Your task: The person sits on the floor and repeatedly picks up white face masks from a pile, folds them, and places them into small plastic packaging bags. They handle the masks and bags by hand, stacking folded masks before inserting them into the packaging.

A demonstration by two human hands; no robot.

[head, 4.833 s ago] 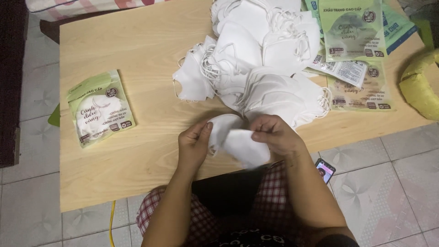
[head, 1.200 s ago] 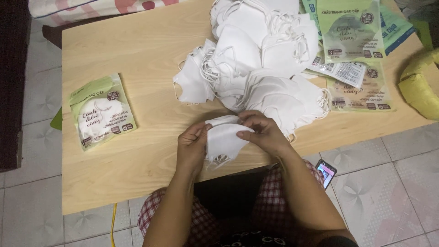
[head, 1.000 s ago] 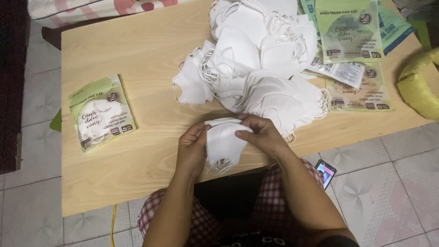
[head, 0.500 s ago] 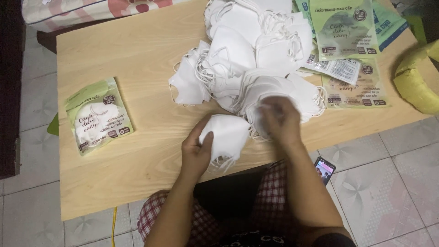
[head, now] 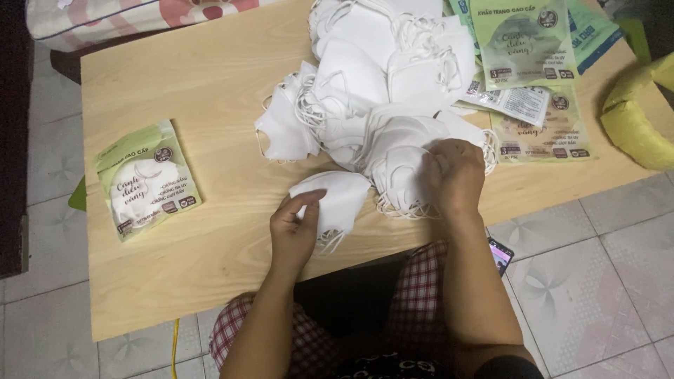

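My left hand [head: 295, 228] holds a folded white face mask [head: 340, 200] flat against the wooden table [head: 210, 84] near its front edge. My right hand [head: 455, 174] rests on the near edge of a big heap of white face masks [head: 372, 77], its fingers curled on one mask [head: 404, 175] of the heap. The heap spreads from the table's middle to its far edge, ear loops tangled among the masks.
A filled green-and-clear mask pouch [head: 146, 181] lies at the table's left. Several flat empty pouches [head: 523, 42] lie at the far right, beside a yellow bag [head: 639, 112]. A phone [head: 500, 254] lies on the tiled floor by my right knee.
Both hands were folding one mask together. My right hand has let go and reached right to the heap, while my left hand keeps the folded mask on the table.
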